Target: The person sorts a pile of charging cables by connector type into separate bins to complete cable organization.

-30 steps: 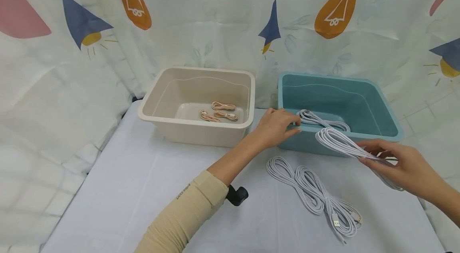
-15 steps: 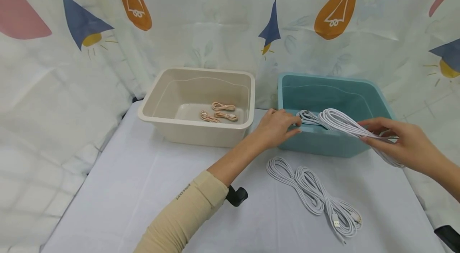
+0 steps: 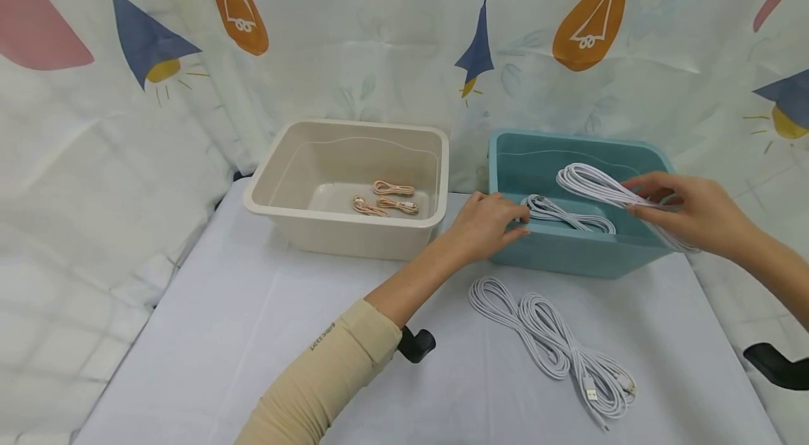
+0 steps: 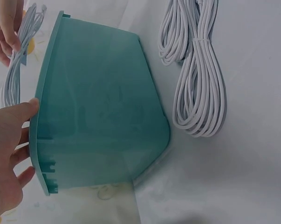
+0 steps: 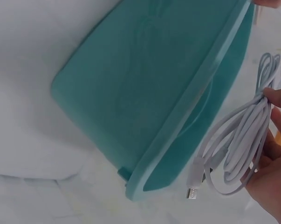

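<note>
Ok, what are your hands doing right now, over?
Left hand steadies the teal tub's rim. Right hand holds a white cable bundle over the tub. One bundle inside already. Nothing in the way.

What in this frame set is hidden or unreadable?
- Head view: the teal tub's front wall hides part of the cable bundle inside.
- Head view: pink cables' connectors too small.
- Right wrist view: right hand cut by the edge.
- Left wrist view: the tub's inside is hidden.

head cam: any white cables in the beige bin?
No. The beige bin holds only small pinkish cables; the white cables sit in the teal bin, on the table, and in the right hand.
</note>
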Tool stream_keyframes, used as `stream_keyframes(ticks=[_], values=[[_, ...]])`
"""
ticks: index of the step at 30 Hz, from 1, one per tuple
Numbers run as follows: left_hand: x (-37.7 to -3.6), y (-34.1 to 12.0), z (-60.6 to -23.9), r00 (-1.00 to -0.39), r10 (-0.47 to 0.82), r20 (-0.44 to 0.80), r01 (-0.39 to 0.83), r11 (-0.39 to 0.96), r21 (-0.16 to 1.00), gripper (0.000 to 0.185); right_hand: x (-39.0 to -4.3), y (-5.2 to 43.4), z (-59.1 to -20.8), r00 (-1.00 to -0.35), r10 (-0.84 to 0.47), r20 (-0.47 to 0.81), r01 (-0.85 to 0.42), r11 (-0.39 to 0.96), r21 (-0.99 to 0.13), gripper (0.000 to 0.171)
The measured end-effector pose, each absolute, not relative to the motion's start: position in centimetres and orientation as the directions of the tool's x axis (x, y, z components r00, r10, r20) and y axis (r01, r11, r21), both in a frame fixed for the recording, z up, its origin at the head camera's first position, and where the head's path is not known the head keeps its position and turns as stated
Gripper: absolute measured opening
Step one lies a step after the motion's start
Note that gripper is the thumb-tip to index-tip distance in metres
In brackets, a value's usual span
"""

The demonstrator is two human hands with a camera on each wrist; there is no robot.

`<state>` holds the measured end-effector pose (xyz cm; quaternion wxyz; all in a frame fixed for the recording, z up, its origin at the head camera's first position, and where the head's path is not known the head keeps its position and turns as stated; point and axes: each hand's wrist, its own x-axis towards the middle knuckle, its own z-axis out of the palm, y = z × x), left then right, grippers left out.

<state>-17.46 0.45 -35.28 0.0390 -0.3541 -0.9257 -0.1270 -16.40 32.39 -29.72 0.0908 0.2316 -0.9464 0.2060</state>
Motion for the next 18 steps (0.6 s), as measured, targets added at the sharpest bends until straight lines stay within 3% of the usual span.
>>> stream_keyframes(ticks=[18], values=[[-17.5, 0.3, -35.3, -0.74, 0.649, 0.178, 0.673, 0.71, 0.209, 0.024, -21.0, 32.7, -28.3, -0.948, -0.309, 0.08, -0.318, 0.887, -0.334, 0.039]])
